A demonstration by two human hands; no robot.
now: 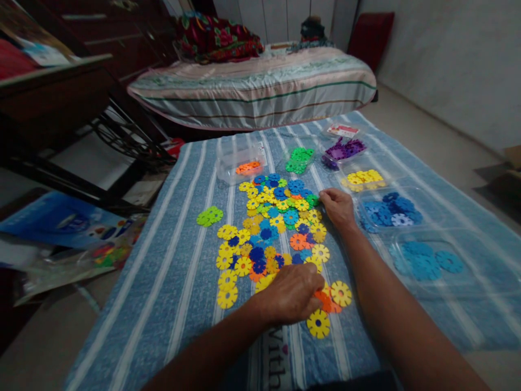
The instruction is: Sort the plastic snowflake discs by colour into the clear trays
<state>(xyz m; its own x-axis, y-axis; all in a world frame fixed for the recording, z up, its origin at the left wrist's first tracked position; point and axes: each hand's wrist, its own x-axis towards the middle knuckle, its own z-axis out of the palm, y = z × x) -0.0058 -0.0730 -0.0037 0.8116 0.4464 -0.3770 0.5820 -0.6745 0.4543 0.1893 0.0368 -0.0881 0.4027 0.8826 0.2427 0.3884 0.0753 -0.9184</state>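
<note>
A heap of flat plastic snowflake discs (277, 228) in yellow, blue, orange and green lies spread on a blue striped cloth (171, 271). My left hand (291, 293) rests at the near edge of the heap, fingers curled down and pinching an orange disc (328, 303). A yellow disc (318, 323) and another yellow disc (341, 293) lie beside it. My right hand (337, 207) is at the heap's far right edge, fingers closed on a green disc (312, 200).
Sorted discs sit in clear containers: orange (246, 167), green (300, 159), purple (344, 149), yellow (362, 179), dark blue (388, 212), light blue (427, 262). A small green cluster (209, 215) lies left. A mattress (252, 87) is behind; dark furniture (61, 103) stands left.
</note>
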